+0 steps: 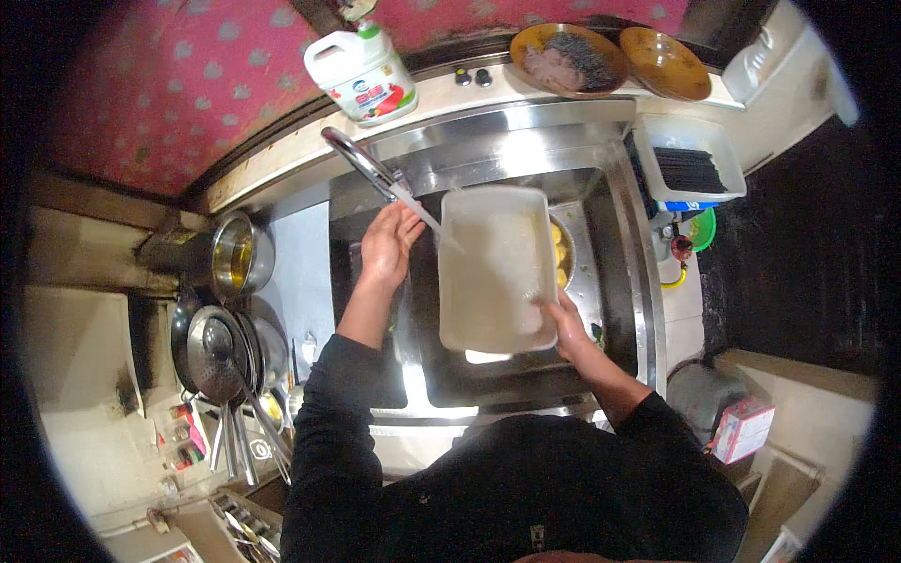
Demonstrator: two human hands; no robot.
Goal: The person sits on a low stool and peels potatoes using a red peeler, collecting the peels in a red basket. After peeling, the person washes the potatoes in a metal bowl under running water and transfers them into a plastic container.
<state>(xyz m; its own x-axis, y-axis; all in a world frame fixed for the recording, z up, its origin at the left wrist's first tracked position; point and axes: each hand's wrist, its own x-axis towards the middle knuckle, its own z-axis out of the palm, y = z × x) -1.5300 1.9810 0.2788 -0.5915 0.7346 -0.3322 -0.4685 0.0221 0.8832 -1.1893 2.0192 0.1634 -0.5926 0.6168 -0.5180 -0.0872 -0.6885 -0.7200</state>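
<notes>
My right hand (569, 329) grips the side of a white plastic tub (493, 267), held tilted over the stainless steel sink (486, 390). A stream of water (420, 209) runs from the chrome faucet (362, 162) toward the tub's left side. My left hand (391, 243) is beside this stream, left of the tub, with its fingers apart and nothing in it. Partly hidden behind the tub is a round metal container (571, 260) with yellow pieces (559, 255), perhaps peeled potatoes.
A detergent jug (362, 77) and two brown bowls (591, 81) (665, 63) stand on the back ledge. To the left are a metal pot (243, 257) and several strainers and ladles (215, 345). A plastic bin (693, 151) with dark sticks stands at the right.
</notes>
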